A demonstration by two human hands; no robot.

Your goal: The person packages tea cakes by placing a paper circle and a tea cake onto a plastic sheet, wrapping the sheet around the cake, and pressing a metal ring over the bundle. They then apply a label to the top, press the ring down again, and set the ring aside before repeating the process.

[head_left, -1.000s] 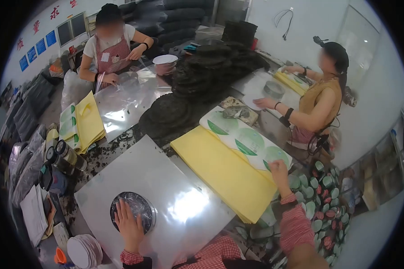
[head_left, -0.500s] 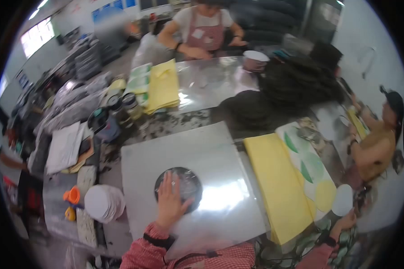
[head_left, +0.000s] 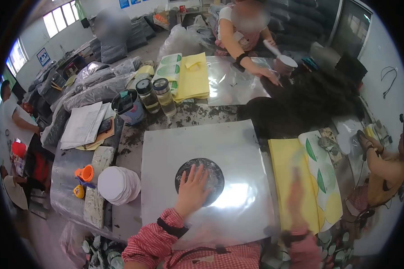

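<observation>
My left hand (head_left: 192, 188) lies flat with fingers spread on a round dark disc (head_left: 216, 179) with a shiny, crinkled surface. Beneath the disc is a smooth grey metal sheet (head_left: 161, 152). Smeared by motion, my right hand (head_left: 296, 199) is over the yellow sheets (head_left: 280, 168) to the right of the metal sheet; its fingers and anything in them cannot be made out. Green-and-white printed sheets (head_left: 330, 179) lie beside the yellow ones. Left of the metal sheet stands a stack of white round pieces (head_left: 116, 184).
Two lidded glass jars (head_left: 165, 96) and a bucket (head_left: 129, 107) stand behind the metal sheet. Dark loose material (head_left: 296, 103) is heaped at the back right. An orange cup (head_left: 86, 172) is at the left. One co-worker (head_left: 242, 40) works opposite, another (head_left: 386, 166) at the right.
My right hand has moved left from the far right to over the yellow sheets; the white disc it held is no longer distinct. My left hand stays on the dark disc. The view has shifted.
</observation>
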